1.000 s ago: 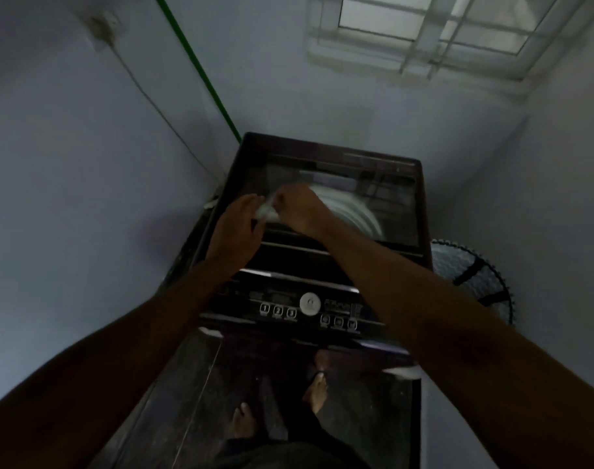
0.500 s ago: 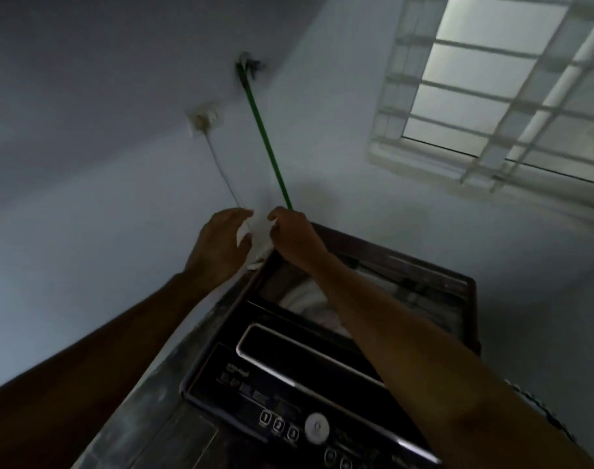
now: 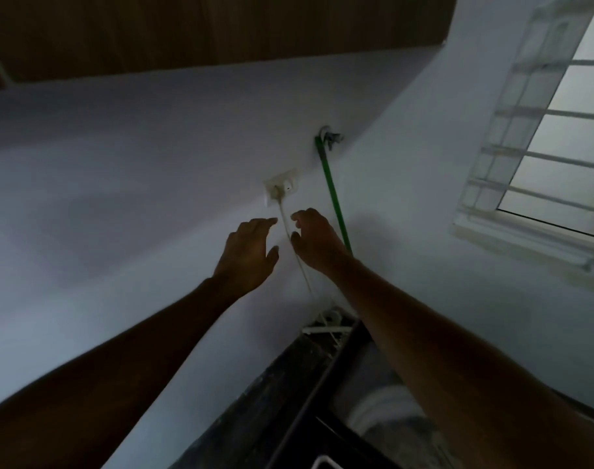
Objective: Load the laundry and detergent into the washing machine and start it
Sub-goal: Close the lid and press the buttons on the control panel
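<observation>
Only the back left corner of the dark washing machine (image 3: pixel 309 414) shows at the bottom, with pale laundry (image 3: pixel 387 411) in its open tub. My left hand (image 3: pixel 250 253) and my right hand (image 3: pixel 314 240) are raised against the wall, just below a white wall socket (image 3: pixel 281 188). Both hands have their fingers apart and hold nothing. A white power cord (image 3: pixel 297 255) hangs from the plug in the socket and runs down between my hands to behind the machine.
A green hose (image 3: pixel 333 194) slants down the wall from a tap (image 3: pixel 327 136) right of the socket. A barred window (image 3: pixel 539 140) is at the right. A wooden ceiling panel (image 3: pixel 221 25) spans the top. Walls close in on the left and behind the machine.
My view has tilted up from the machine to the wall. Both hands rose from over the tub toward the socket, and the small white piece they held between them is gone.
</observation>
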Demonstrator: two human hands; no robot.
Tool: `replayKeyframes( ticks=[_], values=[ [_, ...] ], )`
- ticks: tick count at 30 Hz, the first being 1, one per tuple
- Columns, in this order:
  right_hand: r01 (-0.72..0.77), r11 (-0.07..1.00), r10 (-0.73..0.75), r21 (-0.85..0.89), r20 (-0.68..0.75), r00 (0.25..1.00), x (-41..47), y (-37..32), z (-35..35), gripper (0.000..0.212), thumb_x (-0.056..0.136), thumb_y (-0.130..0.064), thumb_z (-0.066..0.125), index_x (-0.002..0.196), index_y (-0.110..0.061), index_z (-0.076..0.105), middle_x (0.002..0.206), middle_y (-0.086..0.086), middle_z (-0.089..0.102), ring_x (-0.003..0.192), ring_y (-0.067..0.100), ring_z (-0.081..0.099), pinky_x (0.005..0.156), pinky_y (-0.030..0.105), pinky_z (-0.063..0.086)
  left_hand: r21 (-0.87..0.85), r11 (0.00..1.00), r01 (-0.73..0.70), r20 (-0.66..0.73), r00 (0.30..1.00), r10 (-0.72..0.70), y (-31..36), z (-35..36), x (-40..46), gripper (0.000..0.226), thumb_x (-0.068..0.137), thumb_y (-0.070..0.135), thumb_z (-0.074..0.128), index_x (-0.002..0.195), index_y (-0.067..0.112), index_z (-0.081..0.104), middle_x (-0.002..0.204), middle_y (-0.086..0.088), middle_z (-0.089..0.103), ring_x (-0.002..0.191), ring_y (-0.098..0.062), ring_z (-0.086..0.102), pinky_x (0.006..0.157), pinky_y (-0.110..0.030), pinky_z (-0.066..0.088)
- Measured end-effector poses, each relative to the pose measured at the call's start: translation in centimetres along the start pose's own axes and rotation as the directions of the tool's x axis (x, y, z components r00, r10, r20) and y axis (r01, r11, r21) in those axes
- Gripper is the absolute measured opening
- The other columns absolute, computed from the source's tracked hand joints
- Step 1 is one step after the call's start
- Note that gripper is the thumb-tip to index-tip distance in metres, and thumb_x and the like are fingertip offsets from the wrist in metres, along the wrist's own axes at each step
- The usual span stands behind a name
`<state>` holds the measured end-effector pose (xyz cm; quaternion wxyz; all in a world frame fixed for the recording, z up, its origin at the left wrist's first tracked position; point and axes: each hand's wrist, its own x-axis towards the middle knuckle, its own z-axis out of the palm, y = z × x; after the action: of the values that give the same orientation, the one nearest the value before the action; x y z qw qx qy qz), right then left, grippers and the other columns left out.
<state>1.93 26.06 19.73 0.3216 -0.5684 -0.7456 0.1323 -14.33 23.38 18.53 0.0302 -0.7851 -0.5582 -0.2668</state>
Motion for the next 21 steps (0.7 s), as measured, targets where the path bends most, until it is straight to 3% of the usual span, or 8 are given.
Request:
replayKeyframes(
  ticks=[6, 21],
  values=[
    [-0.048, 0.999, 0.048, 0.015, -0.004, 0.999, 8.4, 0.3, 2.9, 0.047, 0.093, -0.012, 0.052, 0.139, -0.008, 0.044, 0.137, 0.009, 0.050, 0.127, 0.022, 0.048, 0.105, 0.038, 0.045, 0.018, 0.999, 0.032, 0.034, 0.999, -0.032, -4.4, 1.3, 8.6, 0.071, 0.089, 0.028, 0.064, 0.149, 0.013, 0.029, 0.143, -0.010, 0.045, 0.129, -0.029, 0.043, 0.105, -0.042, 0.037],
    [-0.252, 0.960, 0.248, 0.122, 0.053, 0.967, 21.6, 7.4, 10.4, 0.051, 0.089, -0.007, 0.052, 0.139, -0.010, 0.042, 0.135, 0.010, 0.047, 0.125, 0.025, 0.044, 0.099, 0.038, 0.046, 0.006, 1.000, 0.022, 0.157, 0.987, -0.022, -10.5, 9.3, 20.8, 0.078, 0.087, 0.024, 0.070, 0.150, 0.011, 0.025, 0.150, -0.009, 0.039, 0.138, -0.028, 0.035, 0.110, -0.040, 0.033]
  ],
)
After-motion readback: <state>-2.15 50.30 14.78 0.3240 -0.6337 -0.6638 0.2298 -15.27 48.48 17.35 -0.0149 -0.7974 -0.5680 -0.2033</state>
